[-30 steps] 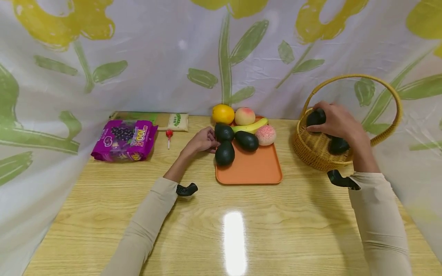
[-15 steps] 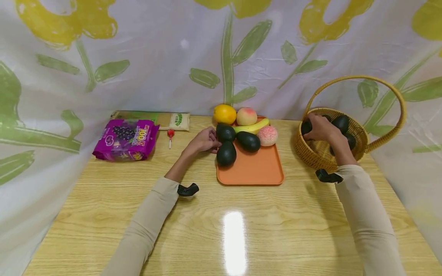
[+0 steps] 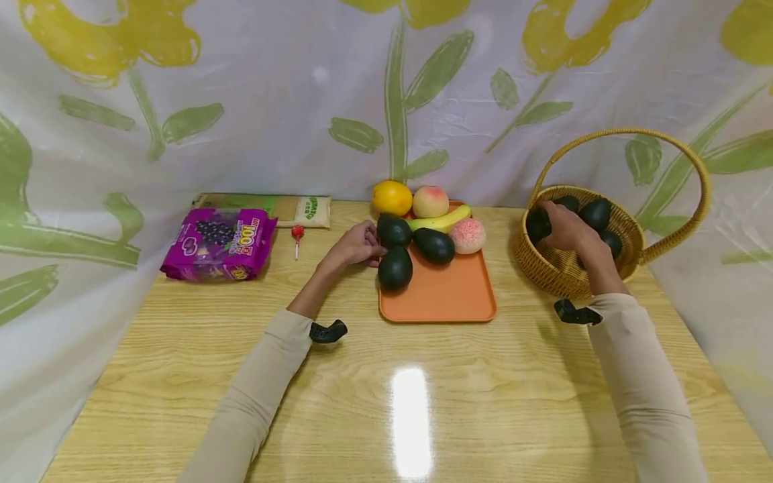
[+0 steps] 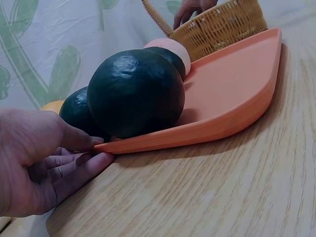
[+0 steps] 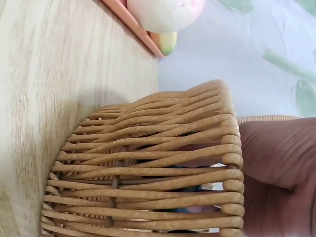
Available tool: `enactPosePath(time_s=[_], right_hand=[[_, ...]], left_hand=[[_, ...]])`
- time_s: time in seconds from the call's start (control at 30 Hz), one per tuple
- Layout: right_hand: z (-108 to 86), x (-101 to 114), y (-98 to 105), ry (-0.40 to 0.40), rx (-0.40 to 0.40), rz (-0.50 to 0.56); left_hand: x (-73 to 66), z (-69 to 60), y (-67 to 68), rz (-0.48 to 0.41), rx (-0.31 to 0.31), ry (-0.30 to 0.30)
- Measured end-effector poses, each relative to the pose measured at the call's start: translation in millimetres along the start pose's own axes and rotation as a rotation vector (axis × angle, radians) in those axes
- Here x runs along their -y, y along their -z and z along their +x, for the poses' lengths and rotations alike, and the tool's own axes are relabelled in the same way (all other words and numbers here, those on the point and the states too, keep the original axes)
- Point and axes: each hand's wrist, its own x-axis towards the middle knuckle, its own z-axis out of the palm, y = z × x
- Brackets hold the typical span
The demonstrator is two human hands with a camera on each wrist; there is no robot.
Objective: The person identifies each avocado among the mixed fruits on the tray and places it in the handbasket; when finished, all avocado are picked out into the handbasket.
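The left hand (image 3: 356, 245) pinches the near-left rim of the orange tray (image 3: 441, 293), thumb on top and fingers below. The right hand (image 3: 566, 227) reaches into the basket (image 3: 548, 275) at the right and grips an avocado (image 3: 536, 227) at its left side; 3 more avocados (image 3: 596, 215) lie inside it. On the tray, 3 avocados (image 3: 395, 270) sit near a banana (image 3: 441, 221) and 2 peaches (image 3: 467, 236), with an orange (image 3: 392, 198) at its far-left corner. Farther left on the desk (image 3: 314, 402) are a lollipop (image 3: 297, 233), a purple bag (image 3: 220, 245) and a flat packet (image 3: 284, 206).
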Motion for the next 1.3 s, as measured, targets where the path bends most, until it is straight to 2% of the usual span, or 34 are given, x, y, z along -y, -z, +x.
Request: enactPosePath(time_s=[0.37, 0.53, 0.63, 0.8, 0.87, 1.0, 1.1, 1.3], right_hand=[[-10.3, 6.1, 2.8, 0.019, -0.065, -0.001], [-19.6, 18.2, 10.1, 0.009, -0.056, 0.013], [-25.7, 30.6, 16.6, 0.037, -0.046, 0.024], [-35.1, 59.3, 25.4, 0.131, -0.068, 0.01], [-36.1, 70.1, 24.1, 0.195, -0.101, 0.003], [-36.7, 93.2, 19.2, 0.311, -0.117, 0.022], [-35.8, 108.1, 15.5, 0.373, -0.081, 0.045], [-20.2, 124.0, -4.2, 0.485, -0.027, 0.062]], left_hand=[[-0.4, -2.4, 0.1, 0.005, 0.005, 0.018], [-0.9, -2.7, 0.1, -0.004, 0.007, 0.013], [-0.3, -2.6, -1.1, -0.009, 0.008, 0.016], [0.7, -2.9, -2.3, -0.014, 0.006, 0.022], [1.4, -3.0, -1.7, -0.015, 0.006, 0.021], [1.6, -3.6, 0.4, -0.008, 0.001, 0.021], [1.2, -2.8, 0.8, -0.009, -0.005, 0.017], [1.3, -0.3, 0.2, -0.021, -0.004, 0.012]])
